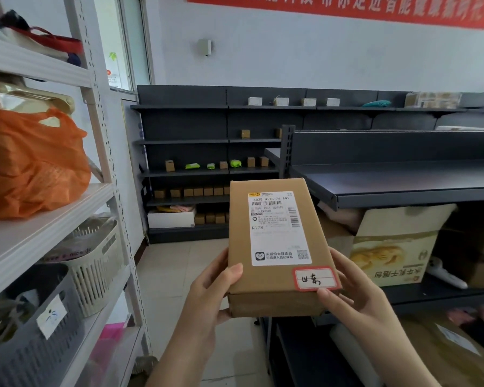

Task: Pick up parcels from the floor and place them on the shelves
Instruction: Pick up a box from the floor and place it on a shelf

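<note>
A brown cardboard parcel [241, 219] with a white shipping label and a red-bordered sticker is held up in front of me, at chest height. My left hand [210, 294] grips its lower left edge, thumb on top. My right hand [355, 294] holds the lower right corner, thumb just below the sticker. A dark grey shelf [403, 180] stands to the right of the parcel, its top board bare. A second dark shelving unit [185, 141] along the far wall carries small boxes and green packets.
A white rack [101, 129] on the left holds an orange plastic bag [31, 163], a white basket [95, 261] and a grey basket [37, 339]. Large cardboard boxes [394, 247] sit under the right shelf. Tiled floor [173, 269] runs between the racks.
</note>
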A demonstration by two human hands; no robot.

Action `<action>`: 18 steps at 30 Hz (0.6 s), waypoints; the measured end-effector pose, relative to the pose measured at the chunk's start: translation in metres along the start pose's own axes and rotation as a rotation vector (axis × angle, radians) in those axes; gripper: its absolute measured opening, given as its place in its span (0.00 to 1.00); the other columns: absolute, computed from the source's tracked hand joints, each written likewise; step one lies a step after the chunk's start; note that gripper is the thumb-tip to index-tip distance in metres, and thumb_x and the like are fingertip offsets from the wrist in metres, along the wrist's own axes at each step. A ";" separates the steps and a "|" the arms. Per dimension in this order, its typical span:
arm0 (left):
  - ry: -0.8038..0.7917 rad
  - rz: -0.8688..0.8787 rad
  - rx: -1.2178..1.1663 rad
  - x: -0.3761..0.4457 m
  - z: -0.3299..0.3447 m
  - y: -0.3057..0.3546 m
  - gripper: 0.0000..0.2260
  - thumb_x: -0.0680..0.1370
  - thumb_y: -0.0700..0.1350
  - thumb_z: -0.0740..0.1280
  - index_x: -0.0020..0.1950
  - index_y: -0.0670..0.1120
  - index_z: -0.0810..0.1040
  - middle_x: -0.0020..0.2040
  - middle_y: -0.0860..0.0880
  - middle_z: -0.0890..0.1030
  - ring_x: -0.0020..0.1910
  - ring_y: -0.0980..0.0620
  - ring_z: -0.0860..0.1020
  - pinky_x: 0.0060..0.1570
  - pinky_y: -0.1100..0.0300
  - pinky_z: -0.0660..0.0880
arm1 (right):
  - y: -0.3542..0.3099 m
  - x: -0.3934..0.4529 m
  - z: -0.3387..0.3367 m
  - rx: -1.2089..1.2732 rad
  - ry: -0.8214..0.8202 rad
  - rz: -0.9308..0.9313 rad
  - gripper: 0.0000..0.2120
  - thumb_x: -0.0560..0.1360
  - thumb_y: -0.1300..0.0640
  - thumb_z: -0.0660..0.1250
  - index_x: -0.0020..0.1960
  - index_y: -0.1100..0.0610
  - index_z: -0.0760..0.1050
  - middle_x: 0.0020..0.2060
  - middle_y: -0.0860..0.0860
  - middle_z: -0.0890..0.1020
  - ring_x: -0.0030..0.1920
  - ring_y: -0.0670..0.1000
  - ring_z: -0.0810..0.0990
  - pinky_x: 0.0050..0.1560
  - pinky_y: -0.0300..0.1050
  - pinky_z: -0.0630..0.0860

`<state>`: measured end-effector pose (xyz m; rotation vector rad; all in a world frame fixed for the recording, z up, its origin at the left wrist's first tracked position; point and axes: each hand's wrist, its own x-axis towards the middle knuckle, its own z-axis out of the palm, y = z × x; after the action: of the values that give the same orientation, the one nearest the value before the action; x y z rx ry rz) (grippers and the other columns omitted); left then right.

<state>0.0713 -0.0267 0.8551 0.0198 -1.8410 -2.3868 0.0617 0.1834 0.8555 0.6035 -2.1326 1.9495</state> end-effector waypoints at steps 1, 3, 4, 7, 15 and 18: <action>-0.025 -0.006 0.004 0.000 0.002 -0.002 0.25 0.63 0.54 0.72 0.60 0.58 0.76 0.46 0.56 0.85 0.53 0.49 0.79 0.44 0.50 0.80 | -0.001 -0.002 0.000 0.027 0.011 0.010 0.40 0.51 0.33 0.74 0.61 0.39 0.71 0.54 0.37 0.82 0.57 0.40 0.79 0.51 0.36 0.78; -0.064 -0.021 0.009 0.001 0.006 -0.005 0.27 0.61 0.57 0.72 0.60 0.60 0.76 0.47 0.56 0.85 0.54 0.49 0.79 0.49 0.46 0.80 | -0.002 -0.006 -0.002 0.076 0.063 0.037 0.33 0.56 0.38 0.76 0.59 0.39 0.71 0.50 0.36 0.83 0.54 0.40 0.80 0.45 0.32 0.77; -0.082 -0.029 0.009 0.001 0.008 -0.006 0.27 0.61 0.58 0.71 0.60 0.61 0.75 0.48 0.56 0.84 0.54 0.49 0.79 0.50 0.45 0.79 | -0.004 -0.009 -0.004 0.094 0.092 0.050 0.31 0.57 0.41 0.75 0.58 0.38 0.71 0.50 0.35 0.83 0.53 0.41 0.80 0.44 0.32 0.77; -0.155 -0.051 0.022 0.005 0.015 -0.009 0.27 0.62 0.58 0.71 0.62 0.62 0.74 0.53 0.56 0.83 0.54 0.52 0.80 0.51 0.47 0.79 | -0.005 -0.015 -0.013 0.123 0.152 0.062 0.34 0.52 0.37 0.76 0.56 0.37 0.72 0.49 0.37 0.84 0.53 0.41 0.81 0.44 0.32 0.77; -0.484 0.005 0.118 0.009 0.040 -0.008 0.39 0.53 0.58 0.78 0.63 0.62 0.68 0.56 0.66 0.80 0.55 0.67 0.77 0.47 0.72 0.75 | -0.010 -0.033 -0.037 0.126 0.257 0.085 0.42 0.45 0.33 0.77 0.59 0.39 0.74 0.53 0.43 0.84 0.56 0.46 0.81 0.53 0.45 0.78; -0.510 0.016 0.159 0.014 0.047 -0.015 0.47 0.53 0.55 0.77 0.70 0.57 0.64 0.61 0.61 0.78 0.57 0.67 0.75 0.51 0.71 0.75 | -0.012 -0.044 -0.045 0.126 0.302 0.099 0.43 0.44 0.34 0.77 0.59 0.41 0.74 0.53 0.43 0.84 0.55 0.46 0.81 0.48 0.40 0.80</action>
<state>0.0523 0.0214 0.8533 -0.6402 -2.2158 -2.3811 0.1007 0.2345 0.8540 0.2069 -1.8988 2.0846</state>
